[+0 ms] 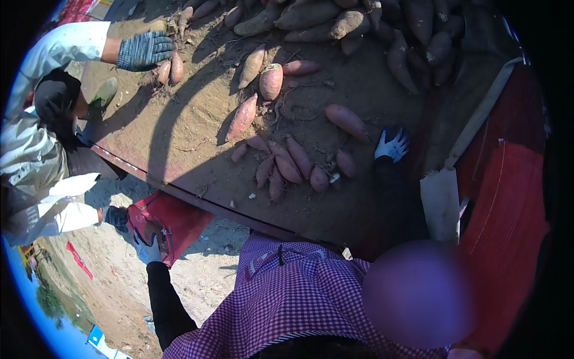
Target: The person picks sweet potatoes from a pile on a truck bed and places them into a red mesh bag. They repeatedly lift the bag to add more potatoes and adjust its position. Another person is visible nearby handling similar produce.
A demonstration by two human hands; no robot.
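Observation:
My left hand (147,249), in a white and blue glove, grips the rim of a red bag (179,224) beside the soil-covered surface, its fingers at the bag's mouth. Something dark shows inside the bag. My right hand (391,144), gloved alike, rests on the dark part of the surface with its fingers spread, holding nothing. A reddish sweet potato (347,122) lies just left of it, and a small cluster of sweet potatoes (284,166) lies farther left. Several more, one with a cut end (271,82), lie beyond the cluster.
A co-worker's gloved hand (115,217) is at the bag's far side; their other gloved hand (145,50) is over sweet potatoes at the upper left. A large sweet potato pile (314,20) lies at the far side. The surface's raised edge (202,203) runs before me. Red fabric (506,215) lies right.

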